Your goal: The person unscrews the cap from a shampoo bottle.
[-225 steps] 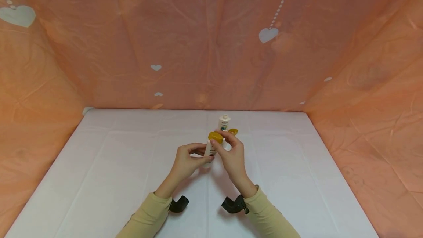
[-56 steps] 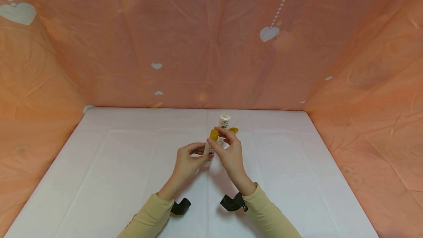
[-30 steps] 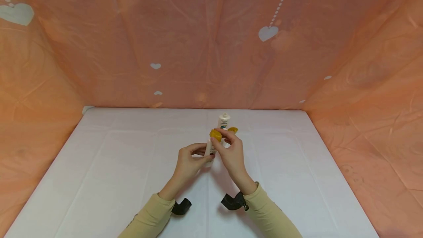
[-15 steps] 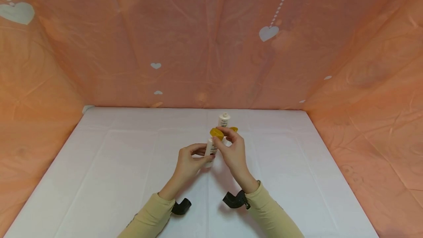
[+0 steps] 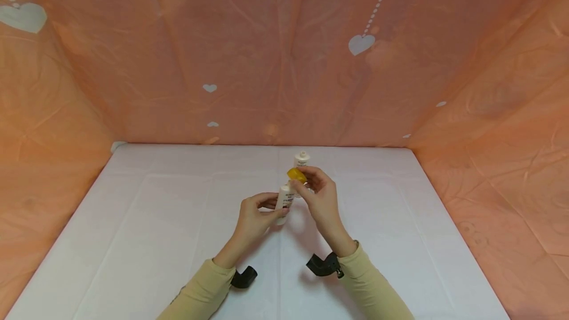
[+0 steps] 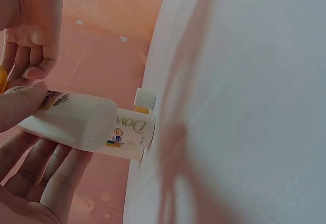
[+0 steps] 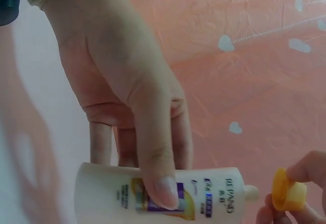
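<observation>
— Where was the bottle (image 5: 283,200) when you had it?

— You held it above the middle of the worktop (image 5: 133,221), its bare nozzle pointing up and away from you. Your left hand (image 5: 253,219) gripped its white body, thumb on the printed label and the other fingers (image 6: 48,175) curled underneath.

— And the cap (image 5: 296,175)?

— It was off. Your right hand (image 5: 321,199) pinched the yellow cap between fingertips and thumb, just beside the nozzle and slightly above it, not touching it. In the right wrist view a small gap showed between cap and nozzle.

— What else stood around you?

— A second white bottle (image 5: 302,159) stood upright on the worktop just behind your hands, also uncapped; the left wrist view showed "Dove" on its label. A pink cloth (image 5: 284,53) printed with white hearts closed in the back and both sides of the white worktop.
</observation>
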`<control>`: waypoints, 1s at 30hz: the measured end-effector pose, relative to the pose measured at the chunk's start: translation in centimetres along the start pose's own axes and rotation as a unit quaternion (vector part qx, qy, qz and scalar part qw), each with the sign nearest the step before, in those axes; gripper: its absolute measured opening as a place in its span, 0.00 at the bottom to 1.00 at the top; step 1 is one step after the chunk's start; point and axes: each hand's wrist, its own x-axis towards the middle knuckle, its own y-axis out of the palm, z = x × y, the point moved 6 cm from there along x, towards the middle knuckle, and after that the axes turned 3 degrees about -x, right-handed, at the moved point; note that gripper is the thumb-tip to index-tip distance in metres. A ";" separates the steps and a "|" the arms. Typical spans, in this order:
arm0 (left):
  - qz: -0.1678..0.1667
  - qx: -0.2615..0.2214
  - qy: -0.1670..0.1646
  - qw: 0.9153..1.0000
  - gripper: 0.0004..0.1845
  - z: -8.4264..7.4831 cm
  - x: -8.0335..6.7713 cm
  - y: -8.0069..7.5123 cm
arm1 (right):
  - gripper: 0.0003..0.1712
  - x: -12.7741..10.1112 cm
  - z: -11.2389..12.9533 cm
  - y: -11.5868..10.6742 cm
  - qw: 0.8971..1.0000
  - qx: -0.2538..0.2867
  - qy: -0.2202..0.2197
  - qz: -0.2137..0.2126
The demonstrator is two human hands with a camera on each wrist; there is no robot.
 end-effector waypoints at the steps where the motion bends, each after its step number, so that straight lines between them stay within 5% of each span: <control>1: 0.000 0.000 -0.002 1.000 0.15 0.0 0.0 0.0 | 0.17 0.0 -0.2 -0.1 1.000 0.012 0.001 0.002; 18: -0.008 -0.010 -0.007 1.000 0.15 0.4 -0.1 -0.1 | 0.18 -0.1 -0.2 -2.2 0.995 0.099 0.019 -0.005; 25: -0.019 -0.010 -0.014 1.000 0.16 3.6 0.4 0.2 | 0.21 -0.2 -0.4 -2.9 0.992 0.117 0.020 0.028; 30: -0.009 -0.016 -0.013 1.000 0.15 4.0 0.6 0.2 | 0.21 -0.4 -1.0 -3.8 0.994 0.089 0.036 0.052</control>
